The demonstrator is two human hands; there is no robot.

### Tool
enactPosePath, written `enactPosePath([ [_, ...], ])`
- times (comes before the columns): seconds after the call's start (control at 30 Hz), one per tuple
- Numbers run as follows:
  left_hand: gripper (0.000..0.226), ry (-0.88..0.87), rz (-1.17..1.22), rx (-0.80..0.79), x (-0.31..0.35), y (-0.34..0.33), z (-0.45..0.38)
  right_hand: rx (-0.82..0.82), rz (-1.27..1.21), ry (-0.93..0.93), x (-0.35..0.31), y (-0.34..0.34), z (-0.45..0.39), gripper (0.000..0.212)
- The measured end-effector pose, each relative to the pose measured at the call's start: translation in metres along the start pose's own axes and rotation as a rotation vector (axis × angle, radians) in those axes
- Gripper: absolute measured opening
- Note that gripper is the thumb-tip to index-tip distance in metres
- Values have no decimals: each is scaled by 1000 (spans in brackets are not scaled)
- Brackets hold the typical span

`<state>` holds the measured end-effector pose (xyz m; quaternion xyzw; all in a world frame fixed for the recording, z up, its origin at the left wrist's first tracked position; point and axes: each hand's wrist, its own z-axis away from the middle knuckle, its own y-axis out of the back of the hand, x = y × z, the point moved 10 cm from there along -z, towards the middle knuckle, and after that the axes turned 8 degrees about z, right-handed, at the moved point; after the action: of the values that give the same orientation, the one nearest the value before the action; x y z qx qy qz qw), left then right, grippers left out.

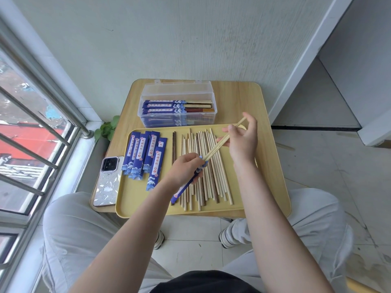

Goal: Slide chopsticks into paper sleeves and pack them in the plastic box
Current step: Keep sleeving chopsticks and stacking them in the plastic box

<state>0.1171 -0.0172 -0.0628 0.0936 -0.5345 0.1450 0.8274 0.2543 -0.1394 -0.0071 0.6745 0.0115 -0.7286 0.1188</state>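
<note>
Your left hand [186, 166] pinches the mouth of a blue printed paper sleeve [185, 188] over the yellow tray [135, 199], while your right hand [241, 138] grips a pale wooden chopstick pair [224, 139], tips just entering; keep them in line with the sleeve, push steadily, then carry it to the far clear plastic box [179, 96]
</note>
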Motion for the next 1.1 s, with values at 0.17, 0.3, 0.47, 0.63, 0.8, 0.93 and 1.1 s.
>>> enactPosePath([
  [0.17,17,-4,23,-9,3,1,-1,-33,59,-21,8,-9,-1,14],
  [0.3,19,-6,105,-5,3,2,-1,-140,105,-44,14,-23,-1,15],
  [0.47,18,-39,141,6,10,5,-2,-162,64,-50,9,-30,-7,15],
  [0.63,17,10,119,38,18,23,-11,-170,81,-102,9,-32,-18,14],
  [0.8,15,-68,-388,170,60,61,-33,-196,-39,-230,9,-42,-31,10],
  [0.93,47,-294,-757,498,107,93,-44,-22,-224,-278,5,-46,-58,8],
  [1.1,65,-359,-866,575,116,108,-67,133,-319,-302,4,-59,-89,4],
])
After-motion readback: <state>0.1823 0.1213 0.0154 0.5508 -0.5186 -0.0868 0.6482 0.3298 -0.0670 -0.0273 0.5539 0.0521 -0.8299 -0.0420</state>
